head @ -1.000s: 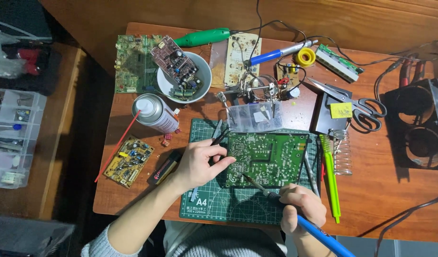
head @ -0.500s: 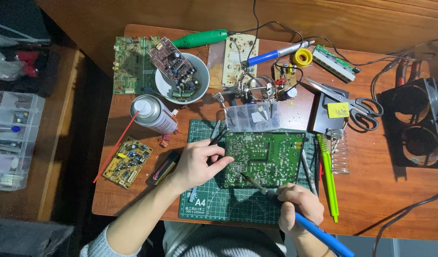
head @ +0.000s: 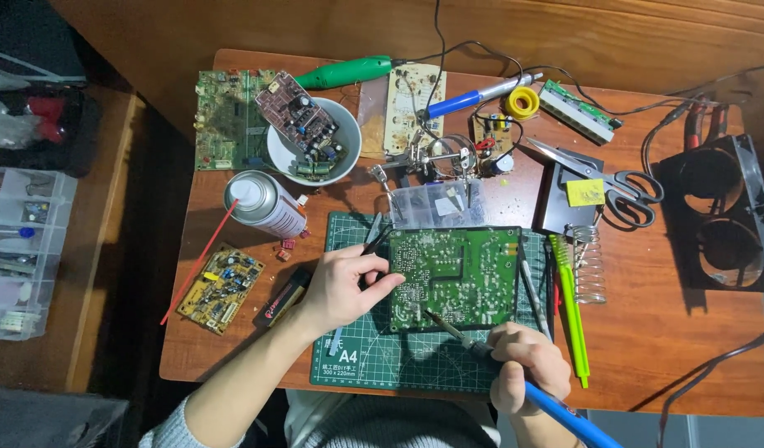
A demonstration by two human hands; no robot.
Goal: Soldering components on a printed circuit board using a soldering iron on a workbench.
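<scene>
A green circuit board (head: 455, 275) lies solder side up on a green cutting mat (head: 361, 357). My left hand (head: 342, 286) rests at the board's left edge and pinches black tweezers (head: 373, 241), whose tips point up and away. My right hand (head: 527, 367) grips a blue-handled soldering iron (head: 556, 408); its metal tip (head: 438, 321) touches the lower middle of the board.
A spray can (head: 266, 204), a white bowl (head: 314, 158) holding a board, a small yellow board (head: 221, 287), a clear parts box (head: 436, 204), scissors (head: 622, 187), a coiled iron stand (head: 591, 264), a green pen tool (head: 571, 311) and two black fans (head: 722, 220) crowd the wooden table.
The soldering iron tip has shifted slightly on the board. Both hands otherwise stay in place.
</scene>
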